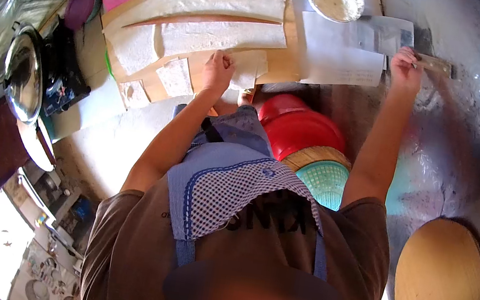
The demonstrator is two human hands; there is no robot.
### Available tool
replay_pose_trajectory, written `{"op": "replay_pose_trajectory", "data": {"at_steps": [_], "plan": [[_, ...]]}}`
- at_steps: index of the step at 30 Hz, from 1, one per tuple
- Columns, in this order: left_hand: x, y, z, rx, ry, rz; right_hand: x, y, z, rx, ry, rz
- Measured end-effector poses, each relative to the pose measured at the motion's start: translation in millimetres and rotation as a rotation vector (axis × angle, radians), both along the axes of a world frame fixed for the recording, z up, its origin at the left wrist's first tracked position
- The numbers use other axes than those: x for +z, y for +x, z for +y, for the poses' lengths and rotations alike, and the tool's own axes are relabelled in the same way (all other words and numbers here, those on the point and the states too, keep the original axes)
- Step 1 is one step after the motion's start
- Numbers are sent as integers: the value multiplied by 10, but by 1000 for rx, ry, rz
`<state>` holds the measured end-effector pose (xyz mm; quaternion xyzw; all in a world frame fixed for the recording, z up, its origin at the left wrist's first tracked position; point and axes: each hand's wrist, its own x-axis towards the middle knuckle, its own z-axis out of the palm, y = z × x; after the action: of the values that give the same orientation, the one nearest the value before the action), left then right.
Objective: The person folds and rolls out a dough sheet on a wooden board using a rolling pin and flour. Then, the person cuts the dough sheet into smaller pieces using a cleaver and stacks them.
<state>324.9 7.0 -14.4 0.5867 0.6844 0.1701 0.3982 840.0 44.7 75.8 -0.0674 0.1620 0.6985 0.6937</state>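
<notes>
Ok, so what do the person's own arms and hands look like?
The left hand and right hand are bare, with no gloves. Short brown sleeves cover the upper arms, leaving the forearms uncovered.

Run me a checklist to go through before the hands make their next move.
1. Right hand at the knife: ok. It is at the handle; how firm the grip is, cannot tell.
2. Blade clear of the left hand: ok. It lies well off to that hand's right.
3. Long dough strips spread out on the board: ok.
4. Small dough pieces fully supported at the board's near edge: cannot tell.
5. White-filled bowl upright: ok, beyond the papers.
</notes>
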Motion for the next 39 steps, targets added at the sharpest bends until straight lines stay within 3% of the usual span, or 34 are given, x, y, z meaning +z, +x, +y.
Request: {"op": "replay_pose_trajectory", "data": {"at_steps": [1, 4, 6, 8, 9, 10, 11, 12, 13, 15, 17, 19, 21, 22, 24, 25, 27, 29, 31, 33, 34, 35, 37, 39], "plan": [[22, 13, 2, -9, 28, 13, 13, -47, -41, 12, -4, 6], [106, 32, 0, -10, 53, 19, -3, -197, -254, -300, -234, -311], [96, 41, -11, -3, 48, 5, -660, -252, -633, -307, -79, -435], [-8, 19, -19, -8, 74, -11, -433, -1247, -612, -101, -587, -840], [2, 30, -25, -3, 69, -9, -393, -1875, -621, 99, -688, -1197], [49, 34, -22, -16, 77, -25, -108, -2445, -626, 314, -560, -1432], [116, 11, -31, -26, 85, -33, -410, -2683, -705, 584, -410, -1700], [186, -17, -58, 9, 43, -88, -668, -2982, -699, 526, -240, -2193], [194, -94, -83, -21, 174, -123, -688, -3185, -681, 534, -212, -2178], [326, -327, -146, 6, 90, -13, -686, -3489, -684, 404, -251, -2738], [318, -736, -228, 10, 224, 122, -663, -3634, -659, 285, -230, -2712], [195, -1132, -269, 231, 266, 126, -743, -3660, -663, 351, -101, -2708], [168, -1376, -261, 370, 401, 400, -819, -3653, -648, 284, -24, -2702], [155, -1435, -263, 384, 397, 398, -852, -3660, -649, 321, -11, -2640], [124, -1555, -218, 397, 72, 325, -771, -3758, -644, 530, -118, -2419], [103, -1591, -200, 408, 69, 319, -762, -3828, -638, 535, -107, -2428], [85, -1581, -186, 185, 118, 408, -743, -3946, -631, 471, -79, -2137], [126, -1569, -167, 231, 167, 369, -778, -4157, -616, 439, -8, -1995], [90, -1627, -152, 224, 57, 205, -415, -4440, -573, 467, 31, -1918], [26, -1682, -174, 287, 55, 28, -165, -4745, -538, 500, -29, -1528], [10, -1717, -188, 341, 57, -138, -100, -4893, -525, 494, -28, -1421], [-3, -1760, -209, 349, 57, -145, -69, -5026, -518, 487, -28, -1313], [14, -1852, -284, 419, 179, -192, -363, -5196, -523, 525, -20, -1333], [190, -2079, -413, 435, 178, -181, -740, -5246, -524, 593, 69, -1966]]}}
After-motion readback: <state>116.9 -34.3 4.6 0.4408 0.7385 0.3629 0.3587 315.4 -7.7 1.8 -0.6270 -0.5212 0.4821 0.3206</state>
